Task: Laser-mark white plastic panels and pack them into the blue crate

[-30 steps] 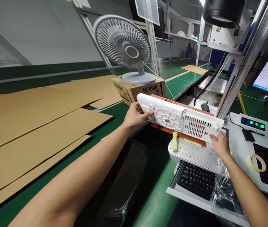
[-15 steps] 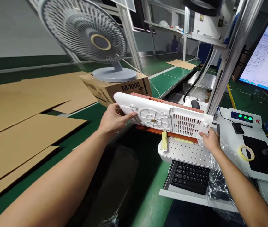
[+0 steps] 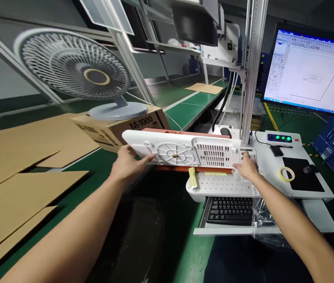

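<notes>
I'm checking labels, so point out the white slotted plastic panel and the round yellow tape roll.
White slotted plastic panel (image 3: 182, 152), head view: ribbed round section.
Round yellow tape roll (image 3: 285, 179), head view: lower rim.

Metal column (image 3: 252, 78) blocks reach behind right end of white panel (image 3: 181, 151); fan (image 3: 96, 76) on carton (image 3: 113, 131) obstructs far left. Open air in front of white panel, above keyboard (image 3: 230, 210)
</notes>
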The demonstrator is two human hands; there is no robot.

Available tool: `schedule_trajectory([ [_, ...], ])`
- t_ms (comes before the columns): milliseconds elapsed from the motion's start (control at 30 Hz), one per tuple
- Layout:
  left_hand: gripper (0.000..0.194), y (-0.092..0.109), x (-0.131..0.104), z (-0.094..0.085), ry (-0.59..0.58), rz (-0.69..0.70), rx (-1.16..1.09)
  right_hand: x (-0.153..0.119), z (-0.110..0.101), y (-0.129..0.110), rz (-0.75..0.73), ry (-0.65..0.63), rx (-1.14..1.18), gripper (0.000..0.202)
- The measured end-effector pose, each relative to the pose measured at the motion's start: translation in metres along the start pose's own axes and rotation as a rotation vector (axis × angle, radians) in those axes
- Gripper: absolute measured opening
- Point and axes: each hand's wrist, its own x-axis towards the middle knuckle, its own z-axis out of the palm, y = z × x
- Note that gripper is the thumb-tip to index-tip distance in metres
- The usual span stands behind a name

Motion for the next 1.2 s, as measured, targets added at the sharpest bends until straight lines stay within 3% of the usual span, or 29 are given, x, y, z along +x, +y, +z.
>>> schedule_trajectory([
  [67, 0.083, 0.003, -0.017, 0.002, 0.024, -0.078, 0.028, -0.025, -0.022, 0.010, 0.007, 0.005, 0.024, 0.064],
  [133, 0.080, 0.008, -0.047, 0.007, 0.065, -0.097, 0.023, -0.060, -0.050, 0.024, -0.013, 0.015, 0.081, 0.048],
  [200, 0.067, 0.017, -0.091, 0.015, 0.089, -0.060, -0.029, -0.103, -0.083, 0.041, -0.097, 0.041, 0.235, 0.033],
  [267, 0.045, 0.030, -0.142, 0.025, 0.093, 0.000, -0.124, -0.147, -0.116, 0.059, -0.175, 0.087, 0.410, 0.035],
  [367, 0.030, 0.056, -0.220, 0.045, 0.064, 0.240, -0.257, -0.206, -0.153, 0.092, -0.008, 0.235, 0.514, 0.048],
  [433, 0.019, 0.074, -0.264, 0.062, -0.019, 0.372, -0.324, -0.237, -0.165, 0.115, 0.141, 0.345, 0.551, 0.053],
  [533, 0.019, 0.102, -0.311, 0.086, -0.173, 0.522, -0.376, -0.269, -0.163, 0.147, 0.290, 0.438, 0.600, 0.055],
  [600, 0.022, 0.117, -0.333, 0.100, -0.256, 0.576, -0.369, -0.286, -0.155, 0.160, 0.379, 0.427, 0.627, 0.057],
  [767, 0.023, 0.136, -0.373, 0.128, -0.386, 0.666, -0.304, -0.317, -0.127, 0.167, 0.537, 0.350, 0.743, 0.062],
  [933, 0.029, 0.149, -0.398, 0.153, -0.544, 0.754, -0.137, -0.336, -0.099, 0.167, 0.504, 0.231, 0.859, 0.053],
  [1200, 0.049, 0.207, -0.417, 0.180, -0.638, 0.854, -0.035, -0.338, -0.081, 0.152, 0.474, 0.182, 0.860, 0.056],
])
